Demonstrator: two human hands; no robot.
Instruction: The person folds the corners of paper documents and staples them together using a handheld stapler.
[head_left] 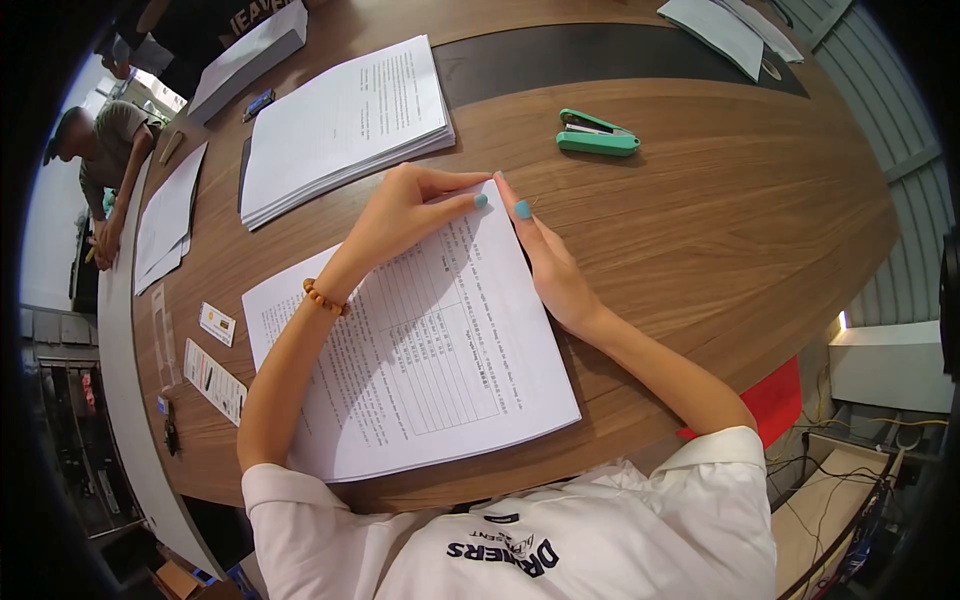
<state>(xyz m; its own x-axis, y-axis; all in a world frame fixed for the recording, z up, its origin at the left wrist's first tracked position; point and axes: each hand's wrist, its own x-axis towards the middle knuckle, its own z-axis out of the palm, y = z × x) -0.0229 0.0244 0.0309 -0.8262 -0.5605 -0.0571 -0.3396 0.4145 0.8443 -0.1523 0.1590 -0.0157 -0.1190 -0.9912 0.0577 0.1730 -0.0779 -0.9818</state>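
While the printed sheets [440,330] lie on the near side of the green stapler [598,144], the half-curled left hand [415,208], its hold on their corner unclear, and outstretched right hand [556,268], merely flanking their edge, should press evenly.

Probably an office: a wood-topped table [720,220] carries a stack of printed sheets [520,370] at its near edge, a thicker pile [345,120] farther back, a green stapler [598,145] and, by the left edge, loose papers [170,220] near a person [118,145].
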